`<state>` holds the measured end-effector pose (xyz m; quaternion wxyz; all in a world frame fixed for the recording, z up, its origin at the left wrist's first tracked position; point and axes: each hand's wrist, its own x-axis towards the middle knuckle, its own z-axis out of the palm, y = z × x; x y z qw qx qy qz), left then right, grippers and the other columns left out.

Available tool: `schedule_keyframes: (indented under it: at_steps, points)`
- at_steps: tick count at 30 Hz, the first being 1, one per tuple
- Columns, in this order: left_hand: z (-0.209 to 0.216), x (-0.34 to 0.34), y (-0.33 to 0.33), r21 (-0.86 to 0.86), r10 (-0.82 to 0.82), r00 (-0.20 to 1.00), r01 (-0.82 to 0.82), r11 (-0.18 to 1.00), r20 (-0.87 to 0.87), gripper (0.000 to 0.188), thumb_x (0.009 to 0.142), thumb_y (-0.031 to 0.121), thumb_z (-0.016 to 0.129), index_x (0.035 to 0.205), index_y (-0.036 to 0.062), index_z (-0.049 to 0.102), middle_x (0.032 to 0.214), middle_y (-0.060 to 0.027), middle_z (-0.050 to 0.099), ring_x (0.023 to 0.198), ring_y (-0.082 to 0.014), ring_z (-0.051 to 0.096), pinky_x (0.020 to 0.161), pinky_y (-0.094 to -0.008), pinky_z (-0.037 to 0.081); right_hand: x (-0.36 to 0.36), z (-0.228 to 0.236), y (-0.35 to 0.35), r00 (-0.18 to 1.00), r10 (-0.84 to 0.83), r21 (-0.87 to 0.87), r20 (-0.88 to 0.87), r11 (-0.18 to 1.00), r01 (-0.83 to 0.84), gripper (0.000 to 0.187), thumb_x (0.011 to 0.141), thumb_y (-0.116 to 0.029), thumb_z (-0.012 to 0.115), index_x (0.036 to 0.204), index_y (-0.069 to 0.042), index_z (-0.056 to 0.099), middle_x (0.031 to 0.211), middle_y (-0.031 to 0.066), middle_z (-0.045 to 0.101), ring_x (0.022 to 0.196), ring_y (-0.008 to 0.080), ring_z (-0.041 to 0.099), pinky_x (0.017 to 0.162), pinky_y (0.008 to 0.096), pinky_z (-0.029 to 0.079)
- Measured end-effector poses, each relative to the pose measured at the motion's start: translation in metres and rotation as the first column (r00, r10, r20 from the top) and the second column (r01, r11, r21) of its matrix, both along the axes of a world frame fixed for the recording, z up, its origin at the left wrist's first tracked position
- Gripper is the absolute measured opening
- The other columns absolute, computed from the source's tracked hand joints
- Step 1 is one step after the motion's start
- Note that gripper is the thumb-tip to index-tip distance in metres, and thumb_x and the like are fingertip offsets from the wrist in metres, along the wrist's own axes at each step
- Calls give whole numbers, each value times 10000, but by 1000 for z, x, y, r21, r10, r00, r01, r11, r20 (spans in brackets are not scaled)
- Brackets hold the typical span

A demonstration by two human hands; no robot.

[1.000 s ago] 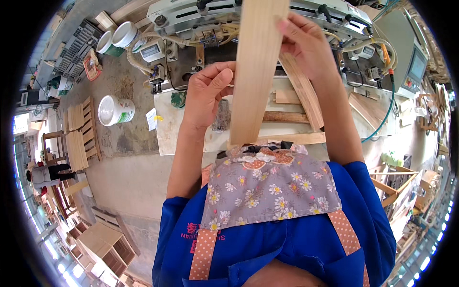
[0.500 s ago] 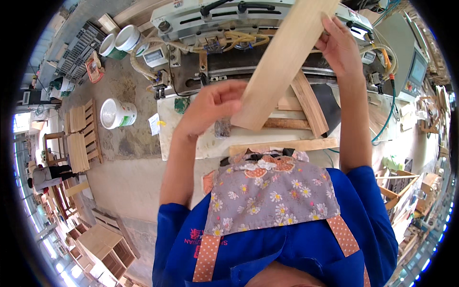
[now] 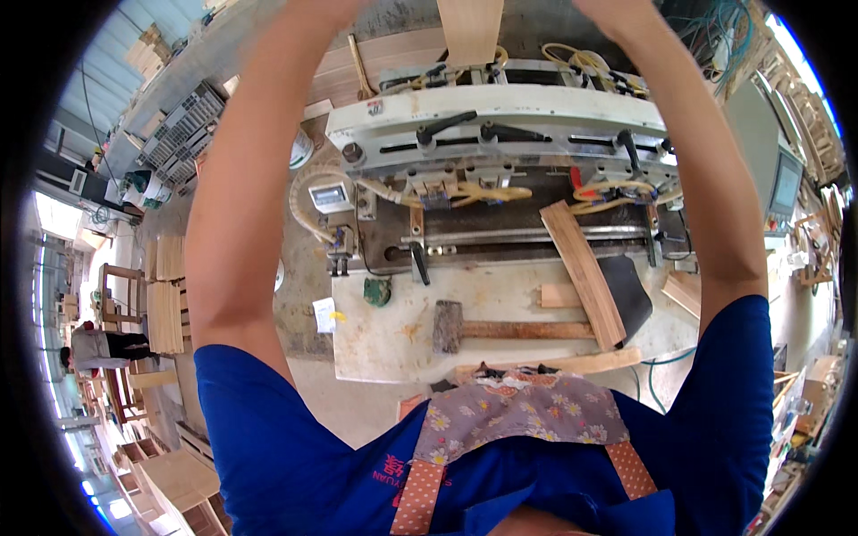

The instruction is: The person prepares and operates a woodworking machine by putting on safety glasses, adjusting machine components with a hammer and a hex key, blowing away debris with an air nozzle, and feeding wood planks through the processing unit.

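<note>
Both forearms rise out of the top edge of the frame, so neither hand shows and I cannot tell their grip. A pale wooden board [image 3: 470, 27] hangs between the arms at top centre, its lower end just above the white machine head [image 3: 500, 112]. Below, on the bench top [image 3: 393, 330], a mallet [image 3: 500, 329] lies flat at centre, beside a slanted wooden plank [image 3: 583, 272]. A bare strip of bench stays open left of the mallet.

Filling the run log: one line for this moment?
arms: raised | hands: out of view | board: above machine | mallet: on bench
</note>
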<state>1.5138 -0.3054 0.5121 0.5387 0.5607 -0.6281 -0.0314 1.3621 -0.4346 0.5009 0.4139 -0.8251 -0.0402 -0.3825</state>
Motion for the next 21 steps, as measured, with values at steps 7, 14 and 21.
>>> schedule_keyframes:
  at_steps: [7, 14, 21]
  points:
    - [-75, 93, -36, 325, 106, 993, -82, 942, -58, 324, 818, 133, 666, 1111, 7, 606, 998, -90, 659, 889, -160, 625, 780, -295, 513, 97, -94, -44, 982, 186, 198, 24, 962, -187, 183, 874, -84, 572, 1044, -25, 606, 878, 57, 672, 776, 122, 609, 719, 299, 488]
    - [-158, 134, -41, 554, 110, 967, 37, 831, -229, 396, 834, 316, 691, 1096, 26, 630, 993, -32, 649, 886, -106, 607, 820, -263, 495, 145, -162, -59, 938, -19, 38, -347, 999, 34, 464, 830, -406, 669, 1045, 3, 629, 775, 72, 642, 659, 104, 592, 616, 259, 503]
    - [-181, 139, -33, 659, 166, 965, 10, 752, -204, 439, 802, 332, 717, 1102, 24, 628, 1000, -41, 648, 912, -121, 601, 814, -283, 482, 154, -192, -59, 889, -31, 86, -457, 993, 79, 445, 814, -437, 662, 940, -10, 677, 711, 80, 636, 624, 127, 622, 605, 269, 531]
